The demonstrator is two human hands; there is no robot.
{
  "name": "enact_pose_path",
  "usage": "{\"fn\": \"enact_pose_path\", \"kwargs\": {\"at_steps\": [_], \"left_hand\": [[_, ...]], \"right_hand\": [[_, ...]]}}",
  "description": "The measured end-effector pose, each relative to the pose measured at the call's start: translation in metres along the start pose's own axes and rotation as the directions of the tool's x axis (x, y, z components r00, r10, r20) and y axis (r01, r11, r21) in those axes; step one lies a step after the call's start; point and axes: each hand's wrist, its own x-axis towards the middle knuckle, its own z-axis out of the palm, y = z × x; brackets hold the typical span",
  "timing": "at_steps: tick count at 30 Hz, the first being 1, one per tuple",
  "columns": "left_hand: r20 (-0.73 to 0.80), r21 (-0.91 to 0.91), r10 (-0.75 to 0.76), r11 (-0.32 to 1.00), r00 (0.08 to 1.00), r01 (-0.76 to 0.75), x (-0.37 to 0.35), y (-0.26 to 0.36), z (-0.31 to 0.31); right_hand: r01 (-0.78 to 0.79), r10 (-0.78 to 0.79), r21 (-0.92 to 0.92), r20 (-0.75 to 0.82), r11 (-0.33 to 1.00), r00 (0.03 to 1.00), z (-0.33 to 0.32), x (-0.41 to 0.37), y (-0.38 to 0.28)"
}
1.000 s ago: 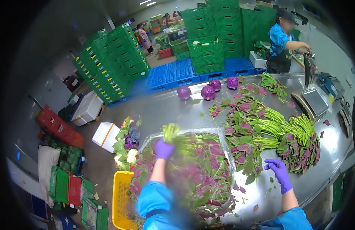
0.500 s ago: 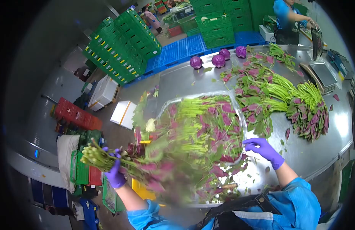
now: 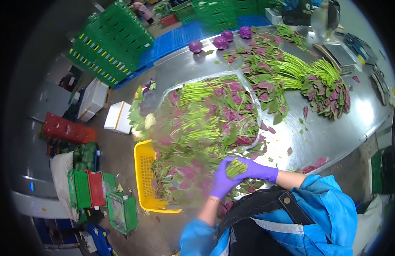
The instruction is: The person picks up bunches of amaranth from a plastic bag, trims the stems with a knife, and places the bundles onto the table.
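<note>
Both hands wear purple gloves and meet just in front of my body, closed around a bunch of amaranth (image 3: 235,167). My left hand (image 3: 222,180) wraps the bunch from the left and my right hand (image 3: 258,170) grips it from the right. Cut green stem ends show between them, facing up toward me; the leafy part is blurred beyond the hands. Just past it lies a heap of amaranth (image 3: 197,128), green stems and purple-green leaves, within a clear plastic liner (image 3: 256,102) on the metal table (image 3: 334,141).
Farther right lie stacked amaranth bunches (image 3: 327,94) near a scale (image 3: 340,55). Several purple cabbages (image 3: 221,42) line the far edge. A yellow basket (image 3: 143,179) stands at the table's left side. Green crates (image 3: 108,47) and white boxes (image 3: 118,116) are beyond.
My left hand has swung in from the far left, where it held a leafy bunch. My right hand has left the table edge and joined it on the stems. The view has tilted down.
</note>
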Motion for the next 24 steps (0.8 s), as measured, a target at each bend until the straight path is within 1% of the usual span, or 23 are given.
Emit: {"fn": "enact_pose_path", "kwargs": {"at_steps": [1, 2, 3, 4, 5, 6, 7, 8, 9, 10, 11, 12, 13, 14, 15, 16, 17, 18, 19, 20, 21, 23, 24], "left_hand": [[0.029, -0.08, -0.166, 0.983, 0.986, 0.168, 0.002, 0.001, 0.001], [0.073, -0.149, -0.325, 0.931, 0.943, 0.333, 0.004, 0.003, 0.001], [0.043, -0.056, -0.305, 0.95, 0.951, 0.307, 0.005, 0.006, 0.0], [0.057, -0.061, -0.297, 0.952, 0.953, 0.3, 0.004, 0.004, -0.001], [0.03, 0.028, -0.253, 0.967, 0.967, 0.252, 0.002, 0.0, -0.002], [0.002, 0.12, -0.206, 0.972, 0.979, 0.204, 0.0, -0.003, -0.007], [0.003, 0.121, -0.2, 0.973, 0.98, 0.198, 0.0, -0.002, -0.013], [-0.029, 0.087, -0.215, 0.972, 0.976, 0.217, 0.0, 0.002, -0.021], [-0.059, 0.052, -0.236, 0.97, 0.97, 0.239, -0.003, 0.007, -0.028], [-0.089, 0.017, -0.256, 0.966, 0.963, 0.259, -0.006, 0.008, -0.036], [-0.016, 0.063, -0.35, 0.935, 0.937, 0.35, -0.005, 0.003, -0.042], [-0.017, 0.06, -0.348, 0.936, 0.937, 0.348, -0.007, -0.006, -0.043], [-0.055, 0.069, -0.306, 0.948, 0.95, 0.31, -0.009, -0.014, -0.042], [-0.093, 0.08, -0.265, 0.959, 0.96, 0.272, -0.009, -0.023, -0.041], [-0.096, 0.078, -0.269, 0.958, 0.958, 0.277, -0.008, -0.017, -0.041], [-0.072, 0.017, -0.309, 0.95, 0.948, 0.311, -0.006, -0.006, -0.044], [-0.048, -0.042, -0.347, 0.938, 0.937, 0.345, -0.006, 0.0, -0.046], [-0.058, -0.04, -0.355, 0.935, 0.933, 0.353, -0.008, -0.003, -0.045], [-0.103, -0.001, -0.32, 0.947, 0.942, 0.322, -0.009, -0.01, -0.042], [-0.147, 0.039, -0.281, 0.956, 0.948, 0.29, -0.009, -0.013, -0.04], [-0.162, 0.04, -0.284, 0.955, 0.945, 0.294, -0.009, -0.009, -0.04], [-0.184, -0.038, -0.282, 0.959, 0.941, 0.28, -0.007, 0.0, -0.045], [-0.203, -0.033, -0.285, 0.958, 0.937, 0.284, -0.008, 0.008, -0.052]], "right_hand": [[0.073, -0.075, -0.076, -0.022, 0.994, 0.997, 0.002, 0.002, 0.0], [0.143, -0.151, -0.154, -0.037, 0.978, 0.988, 0.0, 0.001, 0.001], [0.132, -0.138, -0.231, -0.01, 0.964, 0.99, -0.008, 0.001, 0.009], [0.128, -0.138, -0.237, -0.026, 0.963, 0.99, -0.01, -0.006, -0.01], [0.011, -0.035, -0.405, -0.052, 0.914, 0.998, -0.018, -0.016, -0.033], [-0.103, 0.063, -0.555, -0.091, 0.826, 0.994, -0.027, -0.021, -0.051], [-0.13, -0.062, -0.712, -0.237, 0.69, 0.97, -0.06, -0.024, -0.032], [-0.189, -0.21, -0.829, -0.342, 0.526, 0.916, -0.1, -0.03, -0.007], [-0.325, -0.211, -0.897, -0.395, 0.3, 0.894, -0.126, -0.038, -0.002], [-0.443, -0.227, -0.895, -0.443, 0.055, 0.867, -0.143, -0.042, 0.002], [-0.442, -0.228, -0.896, -0.441, 0.051, 0.868, -0.147, -0.043, 0.008], [-0.454, -0.326, -0.89, -0.418, -0.038, 0.848, -0.146, -0.048, 0.019], [-0.471, -0.42, -0.874, -0.384, -0.123, 0.822, -0.142, -0.051, 0.028], [-0.407, -0.531, -0.898, -0.265, -0.168, 0.805, -0.137, -0.048, 0.039], [-0.324, -0.391, -0.946, -0.291, -0.021, 0.873, -0.121, -0.043, 0.03], [-0.253, -0.239, -0.957, -0.282, 0.145, 0.929, -0.1, -0.038, 0.019], [-0.17, -0.104, -0.965, -0.194, 0.202, 0.975, -0.086, -0.034, 0.03], [-0.092, 0.025, -0.959, -0.089, 0.266, 0.996, -0.07, -0.035, 0.044], [0.055, -0.033, -0.956, 0.048, 0.288, 0.998, -0.056, -0.034, 0.061], [0.203, -0.095, -0.932, 0.182, 0.3, 0.979, -0.047, -0.033, 0.076], [0.217, -0.093, -0.93, 0.198, 0.298, 0.976, -0.043, -0.034, 0.081], [-0.008, 0.078, -0.947, 0.018, 0.321, 0.997, -0.044, -0.03, 0.087], [-0.166, 0.198, -0.893, -0.089, 0.418, 0.976, -0.04, -0.034, 0.051]]}}
